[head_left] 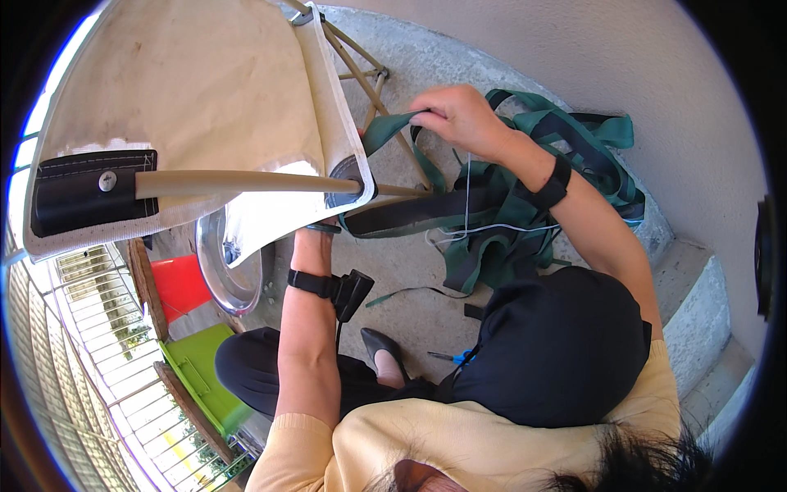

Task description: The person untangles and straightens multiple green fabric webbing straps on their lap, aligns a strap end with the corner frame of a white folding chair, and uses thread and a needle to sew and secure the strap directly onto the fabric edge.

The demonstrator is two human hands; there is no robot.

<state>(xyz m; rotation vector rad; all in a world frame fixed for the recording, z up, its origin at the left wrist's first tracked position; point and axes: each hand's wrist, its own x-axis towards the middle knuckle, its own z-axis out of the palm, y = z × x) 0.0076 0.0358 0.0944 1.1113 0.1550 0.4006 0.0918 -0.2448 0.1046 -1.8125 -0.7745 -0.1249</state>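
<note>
A folding camp chair (205, 90) with beige canvas and tan tubular legs stands on its side at the upper left. My right hand (459, 119) pinches a dark green webbing strap (387, 129) beside the canvas edge, holding it taut toward the chair. My left forearm (307, 328) reaches up under the canvas, and the left hand is hidden behind it, so its fingers cannot be made out. A black leather-like corner patch (94, 193) with a metal rivet holds the end of one tan tube (246, 182). More green and black webbing (492, 197) lies heaped below my right arm.
Blue-handled scissors (463, 357) lie on the concrete floor by my knee. A metal ring-shaped rim (220, 275), a red object (180, 285) and a green bin-like object (201, 369) stand at the left by a railing (106, 361). A wall (656, 98) rises at the right, with a concrete ledge (697, 303).
</note>
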